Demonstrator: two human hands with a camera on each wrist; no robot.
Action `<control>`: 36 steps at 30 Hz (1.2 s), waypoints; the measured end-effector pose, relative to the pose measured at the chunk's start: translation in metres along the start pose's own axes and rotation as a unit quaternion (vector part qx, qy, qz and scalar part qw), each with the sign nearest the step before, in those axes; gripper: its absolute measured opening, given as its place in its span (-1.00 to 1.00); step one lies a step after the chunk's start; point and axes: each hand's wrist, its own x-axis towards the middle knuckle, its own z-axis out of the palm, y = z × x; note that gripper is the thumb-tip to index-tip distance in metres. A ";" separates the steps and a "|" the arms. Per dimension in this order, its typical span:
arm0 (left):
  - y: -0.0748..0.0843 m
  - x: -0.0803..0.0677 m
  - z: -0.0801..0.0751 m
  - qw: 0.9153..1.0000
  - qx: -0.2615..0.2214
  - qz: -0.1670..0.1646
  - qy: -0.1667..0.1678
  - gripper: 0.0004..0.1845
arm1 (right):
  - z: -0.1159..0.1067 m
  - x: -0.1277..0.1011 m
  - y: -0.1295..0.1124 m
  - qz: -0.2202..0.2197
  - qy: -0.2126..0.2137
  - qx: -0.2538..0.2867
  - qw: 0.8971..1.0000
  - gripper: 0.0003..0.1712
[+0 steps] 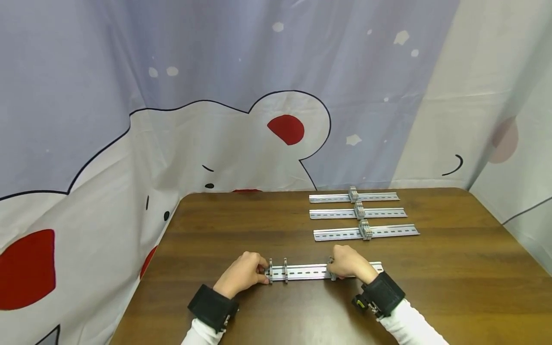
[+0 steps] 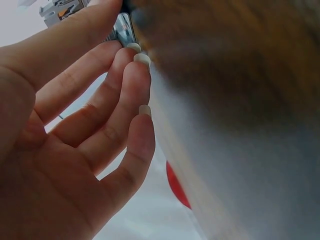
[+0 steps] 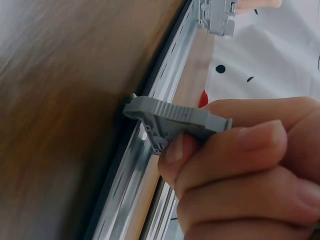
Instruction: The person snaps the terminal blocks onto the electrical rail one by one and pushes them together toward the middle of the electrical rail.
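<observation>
A slotted metal DIN rail (image 1: 307,272) lies crosswise near the front of the table. At its left end my left hand (image 1: 243,274) grips the rail between thumb and fingers; the left wrist view shows the other fingers (image 2: 122,100) loosely bent. Two thin grey terminal blocks stand upright on the rail, one (image 1: 270,275) right by the left fingertips, the other (image 1: 286,271) slightly further right. Toward the right end, my right hand (image 1: 350,263) pinches another grey terminal block (image 3: 172,116) between thumb and fingers. That block sits across the rail, its far end over the rail's edge.
Behind, three more DIN rails lie in parallel: a near one (image 1: 338,234), a middle one (image 1: 332,214) and a far one (image 1: 328,198). Each carries a small cluster of terminal blocks (image 1: 365,230) around its middle. A printed curtain (image 1: 215,143) hangs behind the wooden table (image 1: 241,225).
</observation>
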 end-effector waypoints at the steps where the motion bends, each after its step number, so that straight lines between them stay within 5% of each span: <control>1: 0.000 0.000 -0.001 1.000 0.001 -0.002 0.000 -0.85 | 0.000 0.001 -0.002 -0.001 -0.002 0.004 1.000 -0.68; 6: -0.001 -0.001 0.000 1.000 0.001 -0.003 -0.003 -0.84 | -0.003 -0.003 -0.012 0.007 -0.002 -0.003 1.000 -0.61; 11: -0.002 -0.006 0.001 1.000 0.004 -0.001 -0.009 -0.85 | -0.010 -0.015 -0.038 0.033 0.050 -0.047 0.997 -0.40; 20: -0.003 -0.002 -0.001 1.000 0.015 0.000 0.003 -0.88 | 0.032 -0.001 -0.105 -0.061 0.137 -0.031 0.988 -0.49; 27: 0.001 -0.001 0.003 1.000 0.009 -0.009 0.000 -0.87 | 0.049 0.003 -0.109 -0.046 0.167 -0.043 0.984 -0.79; 36: 0.003 -0.003 -0.001 0.996 0.085 -0.016 0.037 -0.82 | 0.045 0.006 -0.104 -0.037 0.154 -0.028 0.987 -0.83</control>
